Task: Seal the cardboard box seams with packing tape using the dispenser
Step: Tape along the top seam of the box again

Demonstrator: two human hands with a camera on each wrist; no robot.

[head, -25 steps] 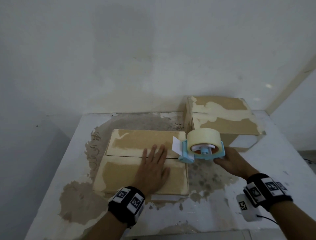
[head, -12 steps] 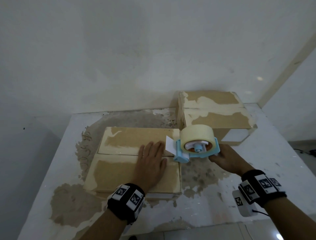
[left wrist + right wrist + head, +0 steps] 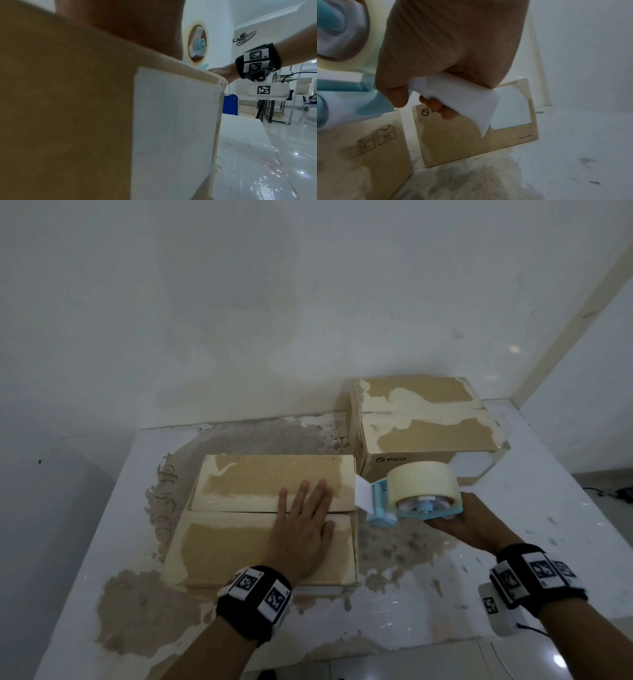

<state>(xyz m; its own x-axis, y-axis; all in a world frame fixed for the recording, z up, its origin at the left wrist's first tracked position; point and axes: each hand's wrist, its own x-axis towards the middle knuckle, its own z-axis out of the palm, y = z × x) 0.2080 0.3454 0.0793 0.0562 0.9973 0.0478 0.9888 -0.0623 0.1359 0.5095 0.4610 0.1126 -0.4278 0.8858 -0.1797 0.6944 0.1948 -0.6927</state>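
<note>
"PICO" on rear box (image 3: 404,453)

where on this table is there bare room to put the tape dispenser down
Bare table lies right of the right hand, out to the right edge, and along the near edge in front of the near box. The left strip beside that box is free too. It is crowded between the near box, the far box and the dispenser.

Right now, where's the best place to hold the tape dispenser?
By its white handle, from the right, behind the roll. The right hand grips it there already, keeping fingers away from the front end facing the box seam.
</note>
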